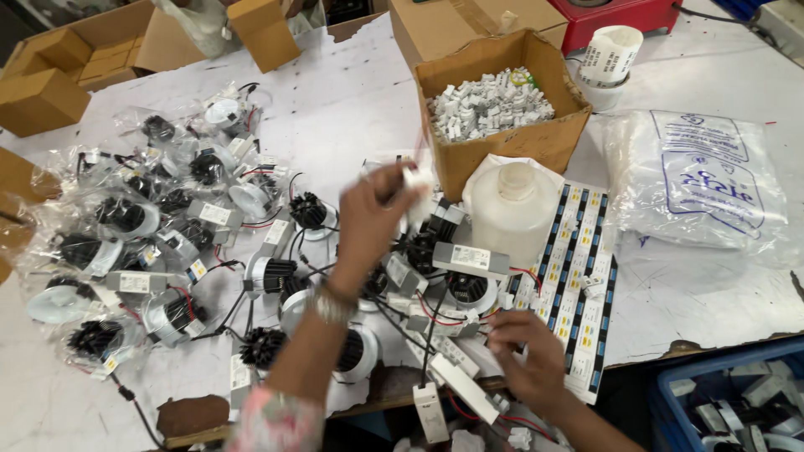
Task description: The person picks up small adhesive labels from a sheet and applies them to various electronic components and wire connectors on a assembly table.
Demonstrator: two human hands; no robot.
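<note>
My left hand [368, 222] is raised over the middle of the table, its fingers closed on a small white plastic connector [416, 177]. My right hand [526, 356] rests low near the table's front edge, fingers pinching wires beside a long white driver box [463, 387]. Below both hands lies a heap of round downlight fittings [276, 272] with black finned heat sinks, white driver boxes and red and black wires. A cardboard box [536, 138] full of small white connectors stands just beyond my left hand.
Bagged downlights [126, 222] crowd the left of the table. A white plastic jar [512, 209] stands on label sheets [582, 285]. A printed plastic bag [699, 180] lies right. Cardboard boxes [42, 96] sit at the back, a blue crate [737, 398] at lower right.
</note>
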